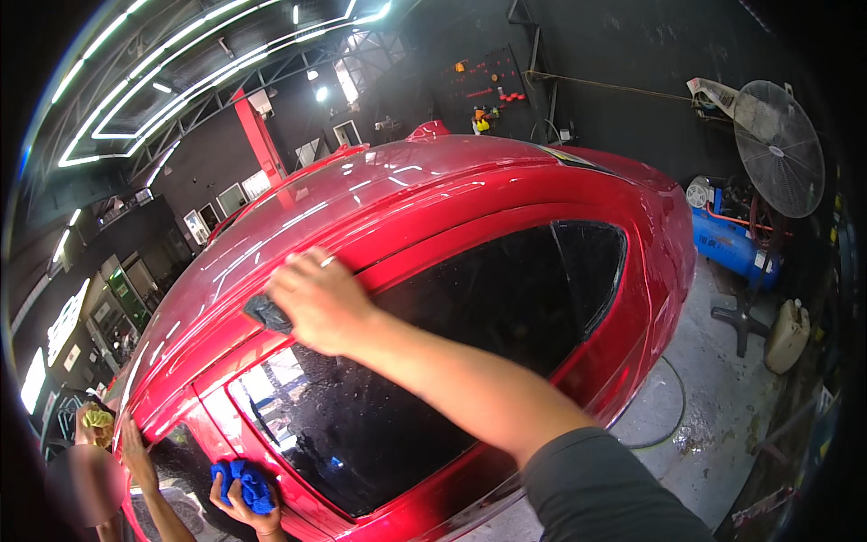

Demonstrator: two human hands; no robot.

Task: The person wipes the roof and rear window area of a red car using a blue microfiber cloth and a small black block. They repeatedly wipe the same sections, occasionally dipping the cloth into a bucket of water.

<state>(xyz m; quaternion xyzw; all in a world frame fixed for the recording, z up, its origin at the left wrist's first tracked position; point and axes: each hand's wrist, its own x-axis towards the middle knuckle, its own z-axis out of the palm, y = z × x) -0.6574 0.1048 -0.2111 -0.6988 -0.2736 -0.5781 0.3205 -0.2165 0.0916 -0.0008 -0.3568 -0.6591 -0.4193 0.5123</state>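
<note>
My right hand (321, 298) reaches across to the roof edge of a glossy red car (488, 194), fingers curled over a small dark grey pad (268, 313). The pad rests on the paint above the side windows; its exact kind is unclear. A ring shows on one finger. Lower left, my left hand (248, 515) grips a bunched blue microfiber cloth (242, 483) beside the pillar between the windows. Wet-looking spots mark the dark window (361, 425) under my right forearm.
A co-worker's hands (140, 456) are by the car at the far left, near a yellow cloth or sponge (97, 422). On the right stand a pedestal fan (778, 149), a blue air compressor (731, 244) and a jerrycan (787, 337). A hose (684, 397) lies on the floor.
</note>
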